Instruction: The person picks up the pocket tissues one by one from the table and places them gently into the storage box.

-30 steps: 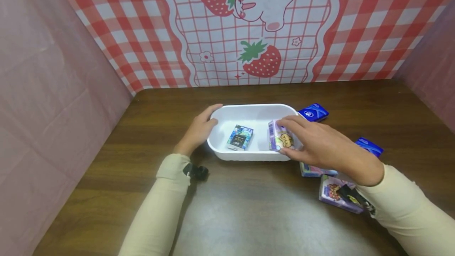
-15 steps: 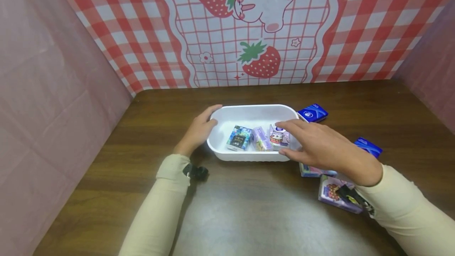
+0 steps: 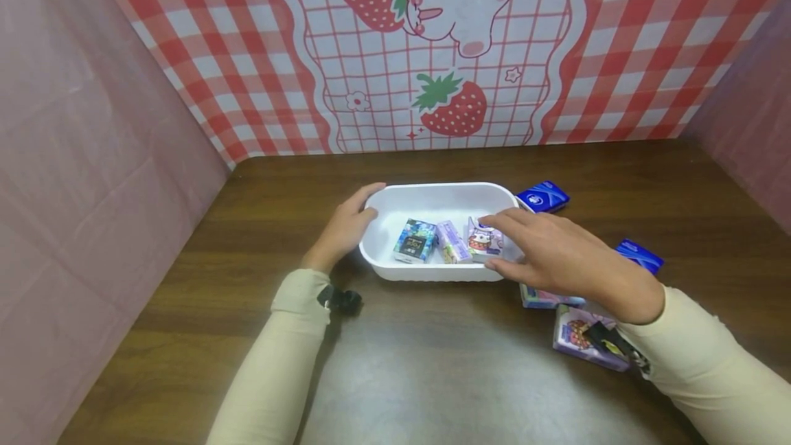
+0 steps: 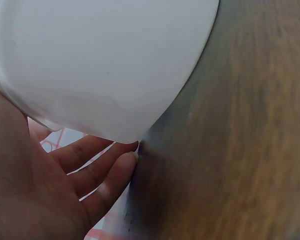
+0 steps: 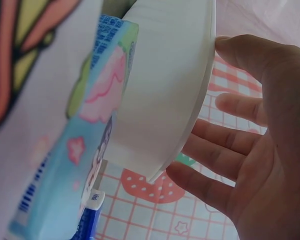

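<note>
A white oval plastic tub [image 3: 441, 272] stands on the table with pocket tissue packs inside: a blue-green one [image 3: 415, 240], a narrow-looking lavender one [image 3: 454, 242] and a purple one with a cartoon animal [image 3: 484, 239]. At its left end my left hand [image 3: 344, 225] grips it, thumb over the rim, fingers along the outer wall [image 4: 105, 65]. My right hand [image 3: 550, 253] hovers over the right end with loosely spread fingers and holds nothing. In the right wrist view its thumb [image 5: 240, 52] is at the rim, seemingly touching; the palm [image 5: 265, 170] is bare.
Right of the tub lie two blue tissue packs, one behind [image 3: 544, 196] and one farther right [image 3: 640, 256]. A pastel pack [image 3: 550, 299] and a purple pack [image 3: 581, 343] lie partly under my right forearm. A checked cloth [image 3: 235, 74] hangs behind the wooden table [image 3: 408, 362].
One second ago my right hand held purple packs inside the tub. They have been let go and now lie beside the blue-green pack. My left hand has stayed put.
</note>
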A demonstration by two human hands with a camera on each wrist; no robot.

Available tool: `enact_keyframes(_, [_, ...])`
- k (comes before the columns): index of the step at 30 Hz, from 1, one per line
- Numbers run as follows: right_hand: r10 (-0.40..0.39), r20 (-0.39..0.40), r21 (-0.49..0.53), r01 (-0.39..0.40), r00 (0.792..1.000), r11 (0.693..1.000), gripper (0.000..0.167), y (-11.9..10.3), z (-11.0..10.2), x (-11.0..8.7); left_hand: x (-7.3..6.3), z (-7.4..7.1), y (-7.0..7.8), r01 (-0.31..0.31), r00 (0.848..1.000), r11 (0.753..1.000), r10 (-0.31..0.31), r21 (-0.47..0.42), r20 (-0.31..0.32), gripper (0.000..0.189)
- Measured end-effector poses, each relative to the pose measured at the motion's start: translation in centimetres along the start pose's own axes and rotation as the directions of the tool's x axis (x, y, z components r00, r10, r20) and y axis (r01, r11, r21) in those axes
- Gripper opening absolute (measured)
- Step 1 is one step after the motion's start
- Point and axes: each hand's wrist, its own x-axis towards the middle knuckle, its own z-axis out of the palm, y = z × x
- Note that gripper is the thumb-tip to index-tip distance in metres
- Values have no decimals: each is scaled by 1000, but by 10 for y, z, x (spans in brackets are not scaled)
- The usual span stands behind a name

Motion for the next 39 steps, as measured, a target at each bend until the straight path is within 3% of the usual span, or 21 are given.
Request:
enact_keyframes(17, [49,31,-6,-49,998,999,52,2,-12,-2,0,-1,0,7,1000,1000,-7,-7,7,48])
enact_keyframes(22, [32,21,-16,-32,999,999,50,2,-14,-6,0,-1,-1,-2,1000,1000,2,-7,1,48])
enact_keyframes(39, [62,31,-62,-60,998,996,52,-1,-27,-18,0,0,-1,-2,1000,1000,2,-7,8,47])
